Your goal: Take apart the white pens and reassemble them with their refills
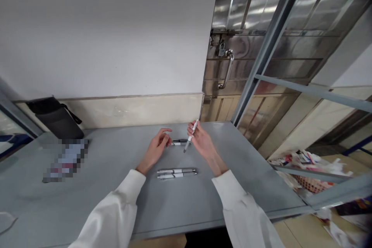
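My right hand is closed around a white pen, which slants with its dark tip down to the left, above the table. My left hand hovers just to the left with its fingers loosely bent and apart, and no object shows in it. Behind and between the hands lie white and silver pens, partly covered by the left fingers and the held pen. Nearer to me, two more white and silver pens lie side by side, pointing left to right.
The grey table meets a wall at the back. On its left lie a dark bottle with a strap and a blurred-out flat object. A metal post rises at the back right corner. Beyond the right edge stands a basket with plastic bags.
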### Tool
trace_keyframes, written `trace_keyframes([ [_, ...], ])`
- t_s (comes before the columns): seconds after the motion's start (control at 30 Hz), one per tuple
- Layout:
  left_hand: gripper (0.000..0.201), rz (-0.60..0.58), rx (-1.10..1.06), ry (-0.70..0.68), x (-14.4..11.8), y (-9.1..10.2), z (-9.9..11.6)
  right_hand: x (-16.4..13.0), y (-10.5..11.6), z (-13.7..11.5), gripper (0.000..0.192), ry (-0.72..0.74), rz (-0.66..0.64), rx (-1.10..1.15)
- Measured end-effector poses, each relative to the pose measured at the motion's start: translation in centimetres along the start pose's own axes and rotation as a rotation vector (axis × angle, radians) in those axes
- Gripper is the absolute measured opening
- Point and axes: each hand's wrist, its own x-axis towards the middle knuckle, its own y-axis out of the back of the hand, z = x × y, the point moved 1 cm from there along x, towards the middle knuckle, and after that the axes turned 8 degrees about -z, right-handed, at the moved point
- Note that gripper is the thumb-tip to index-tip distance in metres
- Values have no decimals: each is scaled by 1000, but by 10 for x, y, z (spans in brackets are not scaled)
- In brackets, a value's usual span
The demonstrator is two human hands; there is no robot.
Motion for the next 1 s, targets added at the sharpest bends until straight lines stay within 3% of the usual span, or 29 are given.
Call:
trace_keyframes([
  [0.27, 42, -19, 8, -77, -3, -5, 15, -3, 1, 16, 35, -137, -100, -585],
  [0.47, 27, -50, 83, -65, -3, -3, 13, -7, -3, 24, 36, -200, -285, -794],
  [0.57, 26, -1, 102, -35, -2, 0, 8, -7, 4, 21, 34, -213, -261, -946],
  [0.7, 27, 139, 83, -1, 0, 7, 2, -5, 23, 6, 28, -137, -95, -1271],
  [0.8, 28, 178, 54, 10, 1, 11, 0, -5, 32, -1, 23, -99, -67, -1181],
  [1.0, 29, 125, 45, 18, -1, 14, 2, -8, 29, -6, 31, -34, -44, -1047],
])
